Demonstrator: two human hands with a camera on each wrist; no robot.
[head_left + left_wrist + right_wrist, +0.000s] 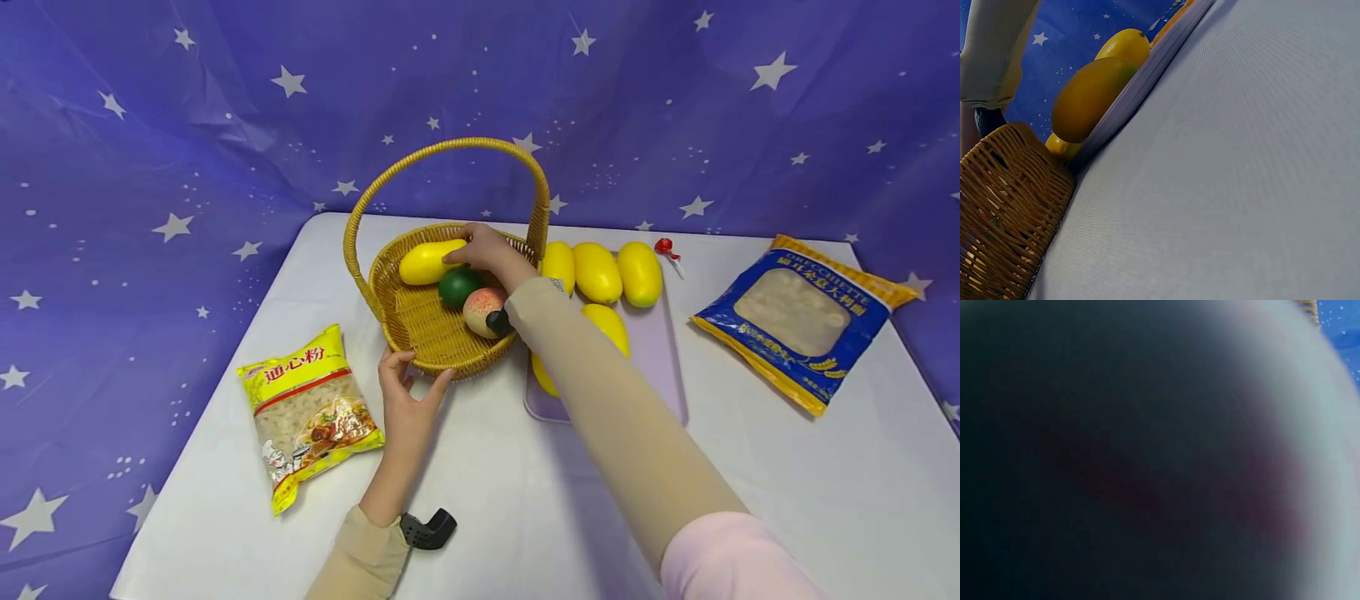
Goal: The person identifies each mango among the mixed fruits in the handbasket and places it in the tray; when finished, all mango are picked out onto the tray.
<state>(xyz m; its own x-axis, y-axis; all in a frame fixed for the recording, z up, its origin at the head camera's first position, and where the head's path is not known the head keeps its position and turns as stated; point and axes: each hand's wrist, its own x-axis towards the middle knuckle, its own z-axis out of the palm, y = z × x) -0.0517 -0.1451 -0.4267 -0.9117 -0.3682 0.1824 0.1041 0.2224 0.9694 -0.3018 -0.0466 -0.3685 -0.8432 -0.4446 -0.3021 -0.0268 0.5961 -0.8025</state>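
A wicker basket with a tall arched handle stands near the middle of the table. Inside it lie a yellow mango, a dark green round fruit and a peach. My right hand reaches in over the rim and pinches the mango's right end between thumb and fingers. Low on the basket's near side, my left hand touches the rim and outer wall, thumb spread from the fingers. A dark blurred surface fills most of the right wrist view.
Several mangoes lie on a lilac tray right of the basket, partly behind my right arm. A red lollipop sits beyond the tray. One yellow pasta bag lies left, a blue pasta bag far right.
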